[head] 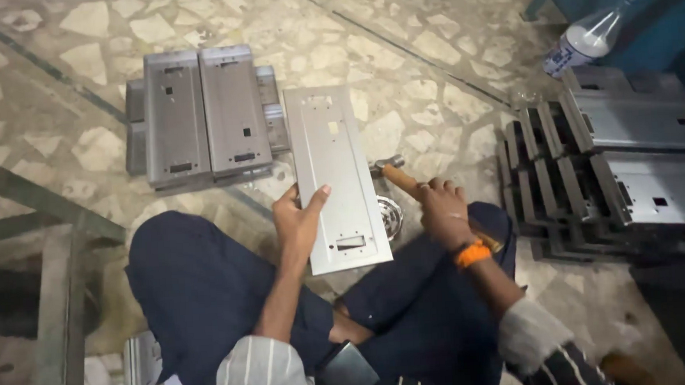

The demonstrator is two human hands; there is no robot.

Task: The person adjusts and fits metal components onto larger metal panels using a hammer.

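I sit on a mottled stone floor [430,78]. My left hand [297,218] grips the left edge of a long flat grey metal plate [334,177] with punched slots, propped on my lap, thumb across its face. My right hand [441,211] is closed around a wooden-handled hammer [392,170] beside the plate. Similar folded metal panels [198,114] lie ahead; more are stacked [615,170] at right, near a clear plastic bottle [588,39]
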